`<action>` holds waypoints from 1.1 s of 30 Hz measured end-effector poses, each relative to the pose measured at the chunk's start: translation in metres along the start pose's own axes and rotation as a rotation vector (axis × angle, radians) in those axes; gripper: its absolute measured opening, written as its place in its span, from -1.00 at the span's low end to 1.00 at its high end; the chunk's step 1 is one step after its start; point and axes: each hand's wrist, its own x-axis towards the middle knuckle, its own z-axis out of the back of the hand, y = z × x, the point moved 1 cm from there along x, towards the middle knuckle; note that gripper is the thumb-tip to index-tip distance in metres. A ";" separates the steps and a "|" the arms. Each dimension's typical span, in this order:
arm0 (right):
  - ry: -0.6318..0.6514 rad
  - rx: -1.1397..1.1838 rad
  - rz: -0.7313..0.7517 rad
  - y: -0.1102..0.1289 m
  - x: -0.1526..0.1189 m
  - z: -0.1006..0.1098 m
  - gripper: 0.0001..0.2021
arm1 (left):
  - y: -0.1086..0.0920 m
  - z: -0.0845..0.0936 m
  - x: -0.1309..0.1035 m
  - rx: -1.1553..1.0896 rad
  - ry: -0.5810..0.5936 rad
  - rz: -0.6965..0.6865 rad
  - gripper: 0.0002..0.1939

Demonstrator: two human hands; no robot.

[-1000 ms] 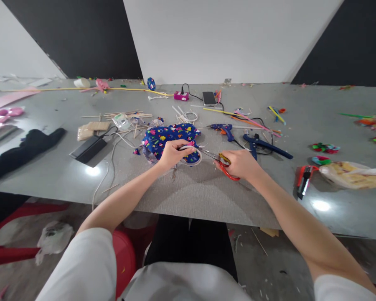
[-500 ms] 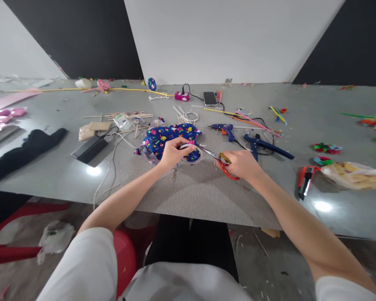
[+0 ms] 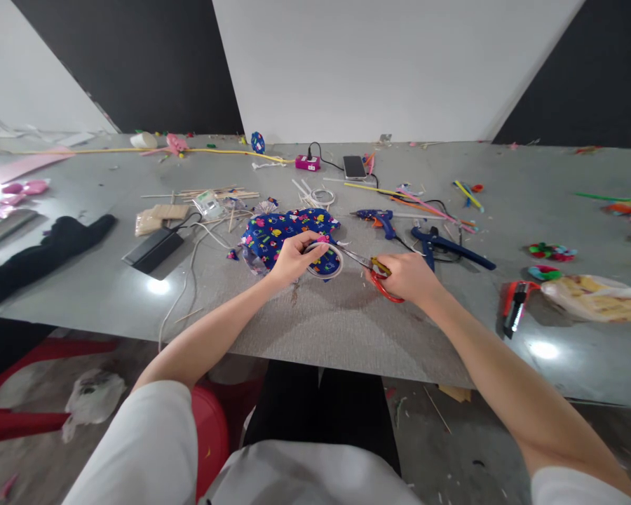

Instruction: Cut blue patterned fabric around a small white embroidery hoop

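Observation:
Pinched in my left hand (image 3: 297, 258) is a white ring (image 3: 332, 274), held over a blue patterned cloth (image 3: 270, 231). My right hand (image 3: 407, 275) is closed on the handles of a pair of scissors (image 3: 383, 289) with red and yellow on the grips. Their blades point left and reach the right side of the ring, close to the cloth. Whether the blades touch the ring or the cloth is hard to make out. Behind the cloth lies another white ring (image 3: 322, 197) beside short white sticks.
A blue glue gun (image 3: 376, 217) and a dark blue tool (image 3: 452, 247) lie right of the cloth. Farther right is a red and black cutter (image 3: 516, 308). A black box (image 3: 155, 251) with a cable sits at left; a phone (image 3: 354, 167) lies behind.
The view has shifted slightly. Both hands keep their hold on the ring and the scissors, with hardly any movement between them.

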 end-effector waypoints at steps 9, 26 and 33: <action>-0.003 0.119 -0.044 0.002 0.000 0.002 -0.61 | 0.000 0.003 0.004 0.025 -0.110 0.030 -0.61; -0.006 0.151 -0.073 0.015 0.000 0.003 -0.58 | -0.002 0.000 0.000 0.049 -0.053 0.043 -0.59; -0.048 0.116 -0.061 0.014 0.000 0.002 -0.60 | -0.001 0.001 0.001 0.056 -0.059 0.057 -0.61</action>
